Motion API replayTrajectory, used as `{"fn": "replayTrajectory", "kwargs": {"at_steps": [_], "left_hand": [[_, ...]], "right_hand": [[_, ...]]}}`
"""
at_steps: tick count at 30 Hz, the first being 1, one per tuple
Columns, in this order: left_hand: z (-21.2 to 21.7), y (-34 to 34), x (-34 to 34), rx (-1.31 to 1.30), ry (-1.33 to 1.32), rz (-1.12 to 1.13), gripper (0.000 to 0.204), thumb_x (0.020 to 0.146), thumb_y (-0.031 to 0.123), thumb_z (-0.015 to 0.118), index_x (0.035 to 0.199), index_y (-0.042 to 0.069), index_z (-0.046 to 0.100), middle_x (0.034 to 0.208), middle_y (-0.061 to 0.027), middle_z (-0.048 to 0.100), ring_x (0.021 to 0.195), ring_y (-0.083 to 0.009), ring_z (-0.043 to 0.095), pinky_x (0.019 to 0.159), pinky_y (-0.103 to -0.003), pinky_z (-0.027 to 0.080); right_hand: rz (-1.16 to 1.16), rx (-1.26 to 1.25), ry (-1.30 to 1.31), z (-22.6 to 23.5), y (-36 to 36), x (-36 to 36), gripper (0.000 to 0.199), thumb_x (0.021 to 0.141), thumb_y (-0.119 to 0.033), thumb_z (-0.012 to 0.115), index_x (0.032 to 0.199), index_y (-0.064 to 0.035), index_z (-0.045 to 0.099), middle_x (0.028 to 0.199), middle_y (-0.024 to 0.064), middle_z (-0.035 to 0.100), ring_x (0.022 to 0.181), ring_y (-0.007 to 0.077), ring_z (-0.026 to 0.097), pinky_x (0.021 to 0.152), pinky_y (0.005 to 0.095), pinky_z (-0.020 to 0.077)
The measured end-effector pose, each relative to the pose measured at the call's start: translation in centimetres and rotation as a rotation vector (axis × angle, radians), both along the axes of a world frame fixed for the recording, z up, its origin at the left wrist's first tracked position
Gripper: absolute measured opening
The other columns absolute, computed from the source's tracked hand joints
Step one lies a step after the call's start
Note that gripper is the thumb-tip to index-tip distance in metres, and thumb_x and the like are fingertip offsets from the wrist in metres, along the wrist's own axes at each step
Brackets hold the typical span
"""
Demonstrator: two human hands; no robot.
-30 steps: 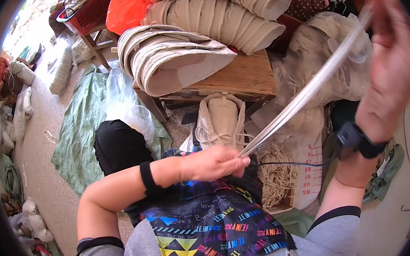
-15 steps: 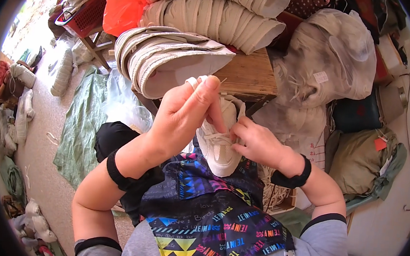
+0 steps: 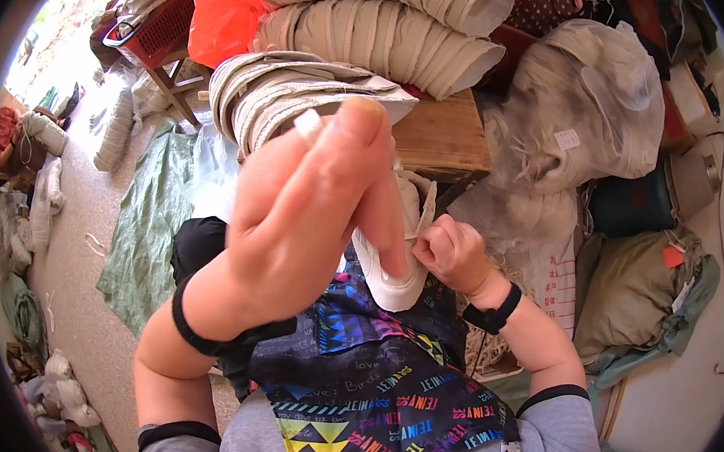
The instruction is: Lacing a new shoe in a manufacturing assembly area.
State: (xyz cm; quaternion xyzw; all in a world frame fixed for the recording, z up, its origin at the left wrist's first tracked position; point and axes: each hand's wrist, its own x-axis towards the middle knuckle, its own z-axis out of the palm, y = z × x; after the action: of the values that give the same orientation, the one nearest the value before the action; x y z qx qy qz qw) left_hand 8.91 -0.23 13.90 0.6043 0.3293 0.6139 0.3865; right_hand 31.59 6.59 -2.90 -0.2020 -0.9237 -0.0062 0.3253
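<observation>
A cream shoe point(image 3: 392, 292) points toe-down toward me, between my lap and the wooden table. My left hand point(image 3: 318, 189) is raised in front of the shoe, close to the camera, and hides part of it. Its thumb and fingers press together; what they pinch I cannot make out. A white band point(image 3: 308, 125) shows on or by one of its fingers. At the shoe's right side my right hand point(image 3: 452, 248) is closed, with its fingertips at the edge of the upper.
Stacked cream shoe uppers point(image 3: 376, 44) lie on the wooden table point(image 3: 446, 135), beside a red bag point(image 3: 223, 20). A clear plastic bag point(image 3: 589, 99) of pale pieces stands right. Green sheeting point(image 3: 148, 218) covers floor at left; an olive bundle point(image 3: 633, 290) sits far right.
My left hand has risen away from the shoe toward the camera, slightly left. My right hand has shifted a little right and its fingers have curled tighter.
</observation>
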Motion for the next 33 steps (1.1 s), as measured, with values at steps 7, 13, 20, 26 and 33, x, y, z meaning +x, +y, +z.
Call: {"fn": "replayTrajectory", "kwargs": {"at_steps": [7,13,20,26,33], "left_hand": [[2.6,-1.2,-0.2,-0.05,-0.277,-0.048,0.056,0.108,0.038,0.022,0.067,0.007,0.043,0.053,-0.0041,0.038,0.04,-0.0222,0.053,0.036,-0.028,0.037],[1.1,0.0,0.4,-0.149,0.023,-0.025,0.056,0.108,0.035,0.024,0.083,-0.004,0.056,0.069,-0.0145,0.058,0.047,-0.0193,0.055,0.048,-0.028,0.045],[-4.5,-0.3,-7.6,-0.414,-0.666,0.059,0.035,0.105,0.03,0.04,0.101,0.002,0.061,0.076,-0.0026,0.058,0.054,-0.0119,0.053,0.052,-0.022,0.044],[-12.3,-4.1,-19.4,-0.639,-1.16,0.107,0.025,0.103,0.022,0.046,0.088,0.005,0.056,0.07,0.0017,0.05,0.056,-0.0069,0.044,0.054,-0.024,0.035],[-18.9,-7.0,-27.8,-0.677,-1.562,0.059,0.018,0.102,0.008,0.042,0.099,0.001,0.059,0.066,0.0017,0.048,0.055,-0.0084,0.042,0.057,-0.026,0.035]], "right_hand": [[0.203,-0.072,-0.124,0.5,-0.1,0.8,0.022,0.076,-0.007,0.069,0.094,-0.0047,0.056,0.074,0.0075,0.054,0.056,0.0263,0.058,0.048,0.0344,0.0471],[0.109,-0.66,0.315,4.4,-3.4,-4.8,0.025,0.09,-0.007,0.059,0.113,0.0013,0.057,0.092,0.0105,0.065,0.083,0.0227,0.067,0.076,0.0291,0.0523],[0.357,-1.56,0.727,8.3,2.8,-1.5,0.015,0.099,-0.017,0.056,0.101,-0.0043,0.062,0.086,0.0005,0.062,0.066,0.0064,0.05,0.066,0.0221,0.0453],[0.265,-1.684,1.011,8.2,5.5,2.8,0.013,0.097,-0.013,0.057,0.091,-0.0026,0.062,0.062,-0.0053,0.043,0.055,0.0055,0.04,0.056,0.0234,0.0373],[0.131,-1.92,1.175,4.6,7.6,7.1,0.013,0.095,-0.011,0.056,0.088,-0.001,0.06,0.059,-0.0059,0.04,0.051,0.0057,0.038,0.052,0.0228,0.0343]]}}
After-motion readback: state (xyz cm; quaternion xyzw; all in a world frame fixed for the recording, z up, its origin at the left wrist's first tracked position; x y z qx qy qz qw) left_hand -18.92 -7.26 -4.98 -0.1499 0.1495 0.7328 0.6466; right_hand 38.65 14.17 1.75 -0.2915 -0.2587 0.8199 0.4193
